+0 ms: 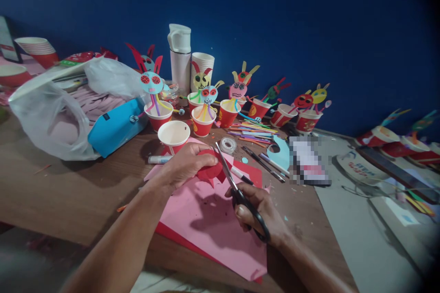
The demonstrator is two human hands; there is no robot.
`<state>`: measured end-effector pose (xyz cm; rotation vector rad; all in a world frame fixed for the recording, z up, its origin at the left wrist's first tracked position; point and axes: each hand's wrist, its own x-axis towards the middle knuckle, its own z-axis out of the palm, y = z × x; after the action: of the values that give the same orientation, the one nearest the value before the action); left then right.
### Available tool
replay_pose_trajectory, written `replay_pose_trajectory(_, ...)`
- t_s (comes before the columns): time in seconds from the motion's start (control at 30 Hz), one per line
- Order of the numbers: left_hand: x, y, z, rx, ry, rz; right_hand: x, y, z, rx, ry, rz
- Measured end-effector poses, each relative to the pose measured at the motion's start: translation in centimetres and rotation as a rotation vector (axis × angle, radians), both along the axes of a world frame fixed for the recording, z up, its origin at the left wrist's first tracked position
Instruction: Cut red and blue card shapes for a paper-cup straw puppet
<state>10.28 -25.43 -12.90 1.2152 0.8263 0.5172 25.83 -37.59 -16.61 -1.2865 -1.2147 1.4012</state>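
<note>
Between the thumb and fingers of my left hand is a piece of red paper, its lower edge jagged and partly cut. My right hand grips black-handled scissors, whose blades point up and away beside the right edge of the red paper. Whether the blades touch the paper I cannot tell. Below both hands lies a pink paper sheet over a red sheet. A marker rests on the sheets just beyond the scissors, and an open paper cup stands behind my left hand.
Several red cups with paper faces line the back. Left is a plastic bag by a blue paper piece. Straws, a tape roll, pens and a phone lie right of centre. A tall white bottle stands behind.
</note>
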Motion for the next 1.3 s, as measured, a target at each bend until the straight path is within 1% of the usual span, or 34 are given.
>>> replay_pose_trajectory(0.37, -0.02, -0.02, 0.08, 0.016, 0.016, 0.013, -0.07, 0.05, -0.14, 0.001, 0.008, 0.013)
replay_pose_trajectory(0.6, 0.02, 0.17, -0.31, 0.055, 0.034, -0.051, 0.01, 0.07, -0.17, 0.030, 0.011, 0.037)
replay_pose_trajectory(0.87, -0.06, 0.12, -0.25, 0.026, 0.027, -0.032, -0.04, 0.08, -0.08, 0.020, -0.016, 0.023)
replay_pose_trajectory(1.07, -0.06, -0.04, -0.19, -0.016, -0.015, -0.019, -0.02, 0.07, -0.16, 0.019, -0.009, 0.016)
replay_pose_trajectory(1.3, -0.14, -0.11, 0.06, 0.001, 0.011, -0.018, -0.02, 0.04, -0.15, -0.006, -0.022, 0.011)
